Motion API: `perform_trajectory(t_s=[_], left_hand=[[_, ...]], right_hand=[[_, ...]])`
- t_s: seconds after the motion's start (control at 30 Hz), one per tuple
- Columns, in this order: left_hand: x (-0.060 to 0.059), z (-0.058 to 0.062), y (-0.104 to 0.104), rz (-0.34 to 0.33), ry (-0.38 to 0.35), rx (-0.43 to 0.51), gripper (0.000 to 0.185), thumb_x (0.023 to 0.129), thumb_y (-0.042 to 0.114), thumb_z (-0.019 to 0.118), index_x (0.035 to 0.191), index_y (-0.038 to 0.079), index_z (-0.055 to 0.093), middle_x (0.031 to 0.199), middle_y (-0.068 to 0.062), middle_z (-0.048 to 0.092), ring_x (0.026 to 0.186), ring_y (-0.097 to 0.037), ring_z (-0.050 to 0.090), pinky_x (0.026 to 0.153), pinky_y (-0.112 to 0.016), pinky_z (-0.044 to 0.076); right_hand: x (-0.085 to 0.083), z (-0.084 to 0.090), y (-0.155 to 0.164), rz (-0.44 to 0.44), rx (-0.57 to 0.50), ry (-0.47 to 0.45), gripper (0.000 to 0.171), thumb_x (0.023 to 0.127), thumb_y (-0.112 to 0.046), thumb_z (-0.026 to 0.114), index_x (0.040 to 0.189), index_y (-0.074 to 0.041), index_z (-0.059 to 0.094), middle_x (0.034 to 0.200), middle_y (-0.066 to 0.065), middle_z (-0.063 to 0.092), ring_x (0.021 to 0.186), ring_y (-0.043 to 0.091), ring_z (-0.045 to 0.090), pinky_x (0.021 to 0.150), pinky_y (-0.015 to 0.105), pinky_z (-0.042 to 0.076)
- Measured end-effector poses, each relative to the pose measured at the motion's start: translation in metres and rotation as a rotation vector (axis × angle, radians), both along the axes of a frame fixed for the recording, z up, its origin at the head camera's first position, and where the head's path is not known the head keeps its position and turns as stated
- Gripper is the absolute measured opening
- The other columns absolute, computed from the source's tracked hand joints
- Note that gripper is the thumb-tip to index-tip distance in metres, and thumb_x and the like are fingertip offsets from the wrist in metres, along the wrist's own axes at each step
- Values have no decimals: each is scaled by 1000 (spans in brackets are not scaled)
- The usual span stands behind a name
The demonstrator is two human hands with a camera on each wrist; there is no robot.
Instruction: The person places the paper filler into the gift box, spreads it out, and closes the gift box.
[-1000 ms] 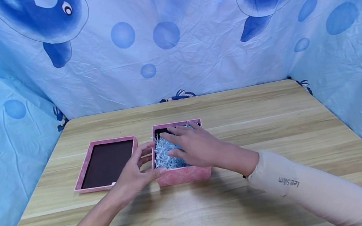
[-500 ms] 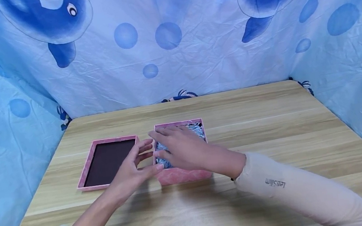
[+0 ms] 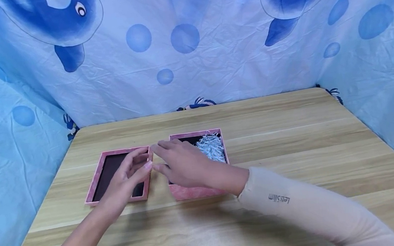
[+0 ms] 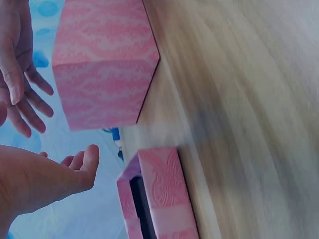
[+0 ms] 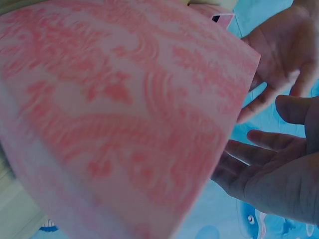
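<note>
Pink box [image 3: 198,189] open, pale shredded paper [image 3: 211,147] inside; lid [image 3: 117,175] just left, seemingly upturned.

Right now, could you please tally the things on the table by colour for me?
Pink: 2 (box, lid)
Pale blue: 1 (shredded paper inside the box)
Total: 3
</note>
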State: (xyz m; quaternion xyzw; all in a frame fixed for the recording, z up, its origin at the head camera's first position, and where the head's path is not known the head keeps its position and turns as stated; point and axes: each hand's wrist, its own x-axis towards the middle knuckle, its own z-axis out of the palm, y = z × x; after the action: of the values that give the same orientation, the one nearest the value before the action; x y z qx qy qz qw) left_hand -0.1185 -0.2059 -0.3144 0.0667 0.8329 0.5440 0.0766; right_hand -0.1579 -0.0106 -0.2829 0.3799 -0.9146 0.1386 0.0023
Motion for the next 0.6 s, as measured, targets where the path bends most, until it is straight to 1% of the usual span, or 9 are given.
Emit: perform_trajectory(t_s=[0.1,0.2,0.27,0.33,0.47,0.6], left_hand=[[-1,3,-6,20,5,-8,57,102,43,42,149,15,27,144,-12,35,132,-28,38,104,-45,41],[-2,6,-12,64,-9,-21,59,102,46,38,150,14,27,146,-14,34,133,-32,37,106,-52,36],[-4,8,-16,93,-18,-49,62,101,49,37,150,13,27,149,-15,32,133,-35,37,107,-56,33],[-6,10,-21,115,-34,-81,66,101,53,35,151,11,26,151,-17,29,132,-41,37,107,-59,30],[-11,10,-30,128,-55,-132,73,100,55,31,151,4,23,151,-22,24,133,-44,32,107,-61,28],[-13,10,-38,145,-88,-170,77,99,58,29,151,2,19,152,-24,21,135,-43,27,107,-62,27]], right_hand=[[1,-3,-8,14,0,28,54,99,-35,52,147,-12,40,146,7,45,135,25,41,113,40,30],[3,-5,-17,24,23,84,53,100,-36,51,145,-11,41,142,7,48,130,24,46,109,37,36],[5,-7,-24,27,34,113,51,100,-37,49,144,-11,43,141,7,49,129,23,47,109,34,37],[6,-8,-30,26,38,112,51,100,-37,48,144,-11,43,142,6,49,129,22,46,109,34,36],[10,-10,-40,8,37,59,53,101,-39,47,146,-13,40,146,5,44,134,22,41,112,35,32],[14,-10,-48,-6,53,90,52,100,-40,46,145,-14,41,145,4,45,134,23,41,112,36,31]])
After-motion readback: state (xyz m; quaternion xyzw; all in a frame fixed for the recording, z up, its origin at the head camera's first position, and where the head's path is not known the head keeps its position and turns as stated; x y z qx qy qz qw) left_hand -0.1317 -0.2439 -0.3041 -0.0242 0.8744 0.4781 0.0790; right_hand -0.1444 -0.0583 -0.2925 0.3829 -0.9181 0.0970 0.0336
